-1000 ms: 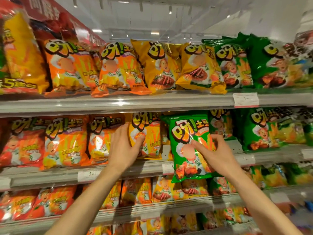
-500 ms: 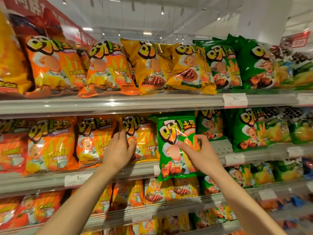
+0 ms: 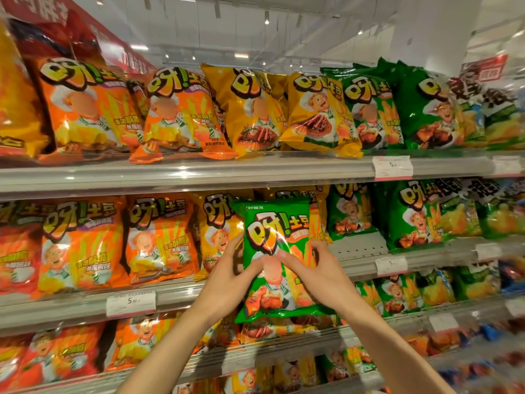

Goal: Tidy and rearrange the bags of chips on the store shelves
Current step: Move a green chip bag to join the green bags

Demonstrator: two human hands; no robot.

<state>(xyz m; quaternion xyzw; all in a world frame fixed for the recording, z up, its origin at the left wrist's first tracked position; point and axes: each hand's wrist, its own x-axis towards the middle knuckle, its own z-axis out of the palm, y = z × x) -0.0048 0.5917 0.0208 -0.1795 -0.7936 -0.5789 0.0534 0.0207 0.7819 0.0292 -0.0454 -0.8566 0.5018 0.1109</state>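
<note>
A green chip bag is held upright in front of the middle shelf, covering part of a yellow bag behind it. My left hand grips its left edge and my right hand lies across its front and right side. To the right of the held bag, a bare stretch of the middle shelf lies in front of other green bags. Orange bags fill the middle shelf to the left.
The top shelf carries orange, yellow and green bags in a row. Price tags hang on the shelf rails. Lower shelves hold more orange, yellow and green bags. A red sign hangs at the upper left.
My left hand has left the yellow bag on the middle shelf and moved right onto the green bag. Both hands now hold the green bag, slightly lower and nearer the middle of the view.
</note>
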